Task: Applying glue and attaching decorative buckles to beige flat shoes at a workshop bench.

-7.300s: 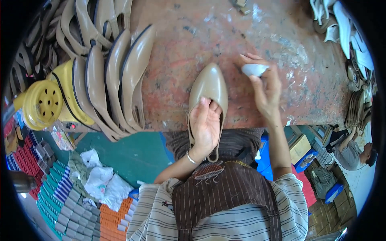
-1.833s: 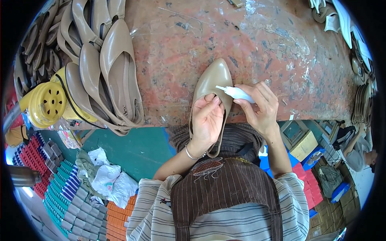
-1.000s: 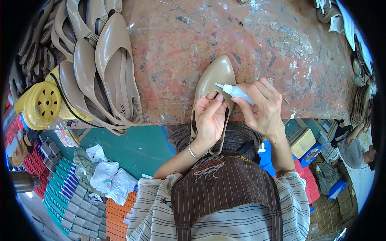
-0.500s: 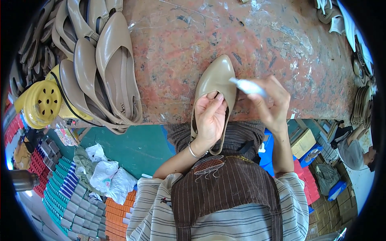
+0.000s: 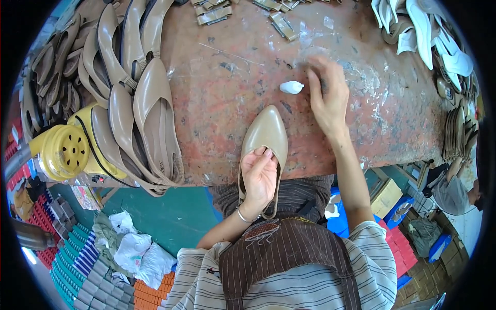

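Note:
A pointed tan slingback shoe (image 5: 265,126) lies at the near edge of the worktable, its toe facing away from me. My left hand (image 5: 259,175) grips it at the opening, thumb and fingers pinched on the upper's edge. Beyond the toe, a small white nozzle bottle (image 5: 292,87) lies on the tabletop. Just right of the bottle, my right hand (image 5: 329,95) is empty, with thumb and fingers apart; its fingertips are a little blurred.
More tan slingback shoes (image 5: 153,111) crowd the table's left side, beside a yellow machine housing (image 5: 67,150). Tan bow pieces (image 5: 214,14) lie at the far edge. White shoe-shaped pieces (image 5: 419,33) are heaped far right, with stacked brown pieces (image 5: 454,132) nearer.
My right hand has let go of the white bottle, leaving it on the table, and moved farther out. The view has tilted up, revealing the bow pieces; my left hand keeps its grip.

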`<state>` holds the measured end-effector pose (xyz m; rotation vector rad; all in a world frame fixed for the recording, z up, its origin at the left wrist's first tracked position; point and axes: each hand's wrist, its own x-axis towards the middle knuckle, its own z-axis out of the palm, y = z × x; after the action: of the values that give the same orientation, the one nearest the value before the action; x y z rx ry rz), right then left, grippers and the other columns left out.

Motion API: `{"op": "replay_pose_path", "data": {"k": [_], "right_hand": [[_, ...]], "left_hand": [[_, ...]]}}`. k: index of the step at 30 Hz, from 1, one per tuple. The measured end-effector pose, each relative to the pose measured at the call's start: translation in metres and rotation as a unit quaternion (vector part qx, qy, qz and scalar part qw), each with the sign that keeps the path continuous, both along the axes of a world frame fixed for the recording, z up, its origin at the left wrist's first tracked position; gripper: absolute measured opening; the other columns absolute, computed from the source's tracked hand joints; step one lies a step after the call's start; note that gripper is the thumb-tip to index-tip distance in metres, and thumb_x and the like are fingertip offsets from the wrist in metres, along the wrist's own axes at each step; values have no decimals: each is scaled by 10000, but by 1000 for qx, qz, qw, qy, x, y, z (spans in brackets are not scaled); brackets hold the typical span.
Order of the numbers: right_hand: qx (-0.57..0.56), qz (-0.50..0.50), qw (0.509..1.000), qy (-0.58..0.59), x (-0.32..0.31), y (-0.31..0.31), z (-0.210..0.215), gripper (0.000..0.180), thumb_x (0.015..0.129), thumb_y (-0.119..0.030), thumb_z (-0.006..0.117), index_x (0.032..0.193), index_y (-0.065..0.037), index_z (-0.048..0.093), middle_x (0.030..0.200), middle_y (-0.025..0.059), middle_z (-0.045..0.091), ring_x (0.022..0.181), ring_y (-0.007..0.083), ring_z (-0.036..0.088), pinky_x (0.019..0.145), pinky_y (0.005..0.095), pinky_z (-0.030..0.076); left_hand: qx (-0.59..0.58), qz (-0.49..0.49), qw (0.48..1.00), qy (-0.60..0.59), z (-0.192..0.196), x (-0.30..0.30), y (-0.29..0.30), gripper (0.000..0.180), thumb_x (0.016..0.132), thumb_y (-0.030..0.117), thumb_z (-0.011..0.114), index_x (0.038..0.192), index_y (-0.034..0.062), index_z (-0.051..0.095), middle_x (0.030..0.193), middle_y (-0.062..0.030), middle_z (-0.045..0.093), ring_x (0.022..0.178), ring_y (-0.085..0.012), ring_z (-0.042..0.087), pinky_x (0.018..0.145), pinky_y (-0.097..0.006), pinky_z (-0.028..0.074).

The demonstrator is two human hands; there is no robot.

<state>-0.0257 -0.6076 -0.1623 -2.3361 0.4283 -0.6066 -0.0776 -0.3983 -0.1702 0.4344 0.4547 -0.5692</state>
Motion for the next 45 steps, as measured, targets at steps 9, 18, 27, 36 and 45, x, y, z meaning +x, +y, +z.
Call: {"op": "replay_pose_path", "data": {"k": [9,18,27,36,45], "right_hand": [[-122,-9,992,-24,52,-45,-10,166,852,-129,633,1008,-111,687,839,110,616,752,337,597,692,379,494],[452,-86,885,70,-82,43,44,137,929,-39,569,996,39,660,770,23,647,591,49,540,514,204,445],[424,-8,892,156,-50,77,35,82,853,6,642,912,24,694,772,57,676,621,53,590,516,210,468],[338,12,926,166,-45,75,34,90,813,22,669,898,21,699,765,83,678,641,84,617,552,221,476],[342,-9,926,163,-44,78,40,108,797,-9,698,823,17,597,713,79,660,584,78,614,508,220,467]], "left_hand": [[26,-17,999,19,9,6,-9,88,890,-54,526,920,1,588,885,-47,603,889,-145,579,849,-295,475],[7,10,999,33,8,7,-7,62,912,1,555,911,-11,616,896,-74,627,866,-147,603,822,-291,475],[12,7,1000,-6,12,10,-11,182,942,60,507,1048,-69,578,1054,-133,636,976,-194,613,918,-350,473],[25,5,1000,14,16,13,-11,157,937,58,514,1012,-59,588,1029,-119,634,965,-179,603,914,-341,469],[108,-32,992,48,22,18,-20,194,961,103,520,1078,-40,581,1056,-93,639,966,-161,612,887,-319,491]]}}
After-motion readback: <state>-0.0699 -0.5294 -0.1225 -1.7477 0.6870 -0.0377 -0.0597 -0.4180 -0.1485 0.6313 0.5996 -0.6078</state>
